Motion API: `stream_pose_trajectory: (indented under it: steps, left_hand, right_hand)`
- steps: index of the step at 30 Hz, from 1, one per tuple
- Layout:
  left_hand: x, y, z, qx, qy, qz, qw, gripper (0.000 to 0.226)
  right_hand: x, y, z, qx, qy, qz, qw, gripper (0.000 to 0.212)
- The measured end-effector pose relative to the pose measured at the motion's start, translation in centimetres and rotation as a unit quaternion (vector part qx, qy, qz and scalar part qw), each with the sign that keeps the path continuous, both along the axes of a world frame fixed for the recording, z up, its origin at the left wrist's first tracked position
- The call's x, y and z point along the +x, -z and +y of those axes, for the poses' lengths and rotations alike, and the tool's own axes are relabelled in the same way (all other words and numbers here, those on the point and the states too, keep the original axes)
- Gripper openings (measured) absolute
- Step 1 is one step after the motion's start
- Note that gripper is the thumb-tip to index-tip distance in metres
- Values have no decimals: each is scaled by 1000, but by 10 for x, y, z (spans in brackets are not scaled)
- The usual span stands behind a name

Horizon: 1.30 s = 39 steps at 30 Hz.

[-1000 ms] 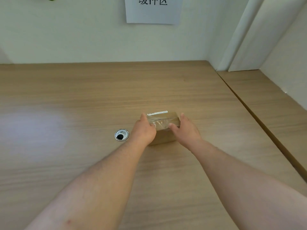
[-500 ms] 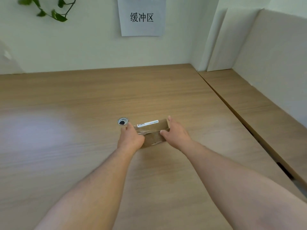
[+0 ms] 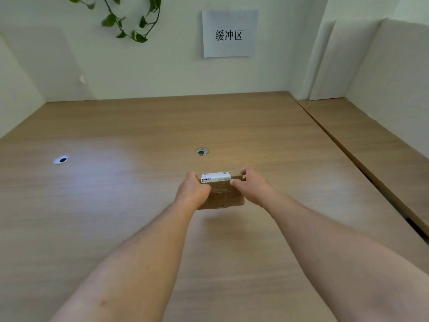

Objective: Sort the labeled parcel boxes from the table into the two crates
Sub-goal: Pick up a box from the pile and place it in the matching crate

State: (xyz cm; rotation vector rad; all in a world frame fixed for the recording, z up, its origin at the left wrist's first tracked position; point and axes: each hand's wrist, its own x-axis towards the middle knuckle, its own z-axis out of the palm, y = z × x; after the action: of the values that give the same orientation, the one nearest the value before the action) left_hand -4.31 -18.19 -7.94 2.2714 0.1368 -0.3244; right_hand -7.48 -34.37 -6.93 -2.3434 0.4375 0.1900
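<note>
Pale wall w/ a paper sign (image 3: pixel 229 33) and a vine (image 3: pixel 130 22) behind a wood tabletop (image 3: pixel 139 205). You're holding the box (image 3: pixel 222 194) mid-frame. It looks lifted off the tabletop, w/ a shadow under it. Its long axis runs L–R, so each short end sits in a grip: left grip (image 3: pixel 193 192) curled round the L end, right grip (image 3: pixel 253 188) clamped on the R end, thumb on the near face. Both are equally near. The white label (image 3: pixel 216 177) is on the far top edge.

Count: 1 box, 1 label, 1 sign, 2 holes: a cable hole (image 3: pixel 202 151) beyond the box, a second hole (image 3: pixel 61 159) far L. Crates: 0 in view, so the carry direction can't be told.
</note>
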Motion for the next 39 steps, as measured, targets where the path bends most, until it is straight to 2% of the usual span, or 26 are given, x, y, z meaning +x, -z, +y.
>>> stream_pose_trajectory:
  steps: [5, 7, 11, 18, 21, 23, 25, 27, 30, 34, 37, 39]
  left_hand:
    - [-44, -6, 37, -44, -86, -1, 995, 51]
    - [-63, -9, 51, -53, -105, 5, 993, 48]
    - [-93, -10, 76, -72, -109, 19, 991, 33]
    - [-125, -12, 109, -86, -138, -1, 987, 47]
    - [-134, -17, 126, -73, -142, -7, 987, 55]
    - [-139, -17, 143, -54, -139, -7, 989, 72]
    - [-145, -19, 163, -54, -146, -3, 988, 76]
    - [-154, -19, 187, -55, -157, -2, 986, 64]
    - [-170, -17, 232, -59, -194, -3, 979, 38]
    - [-198, -15, 306, -61, -272, -9, 960, 14]
    - [-225, -9, 363, -34, -300, -20, 953, 5]
    - [-245, -3, 399, -18, -320, -25, 947, 9]
  right_hand:
    - [-40, -4, 34, 21, -7, -28, 999, 19]
    - [-54, -2, 45, 28, -15, -25, 999, 19]
    - [-78, -2, 66, 46, -45, -12, 998, 54]
    - [-97, -9, 100, 59, -82, -18, 995, 93]
    - [-96, -13, 118, 53, -112, -13, 992, 98]
    - [-95, -15, 135, 46, -136, -9, 990, 89]
    - [-93, -17, 154, 52, -157, -12, 986, 67]
    - [-91, -18, 178, 58, -178, -15, 982, 45]
    - [-91, -17, 222, 71, -216, -17, 974, 32]
    - [-103, -10, 297, 104, -295, -8, 950, 9]
    - [-118, -5, 357, 85, -343, -13, 935, 15]
    - [-130, -3, 396, 61, -365, -26, 929, 10]
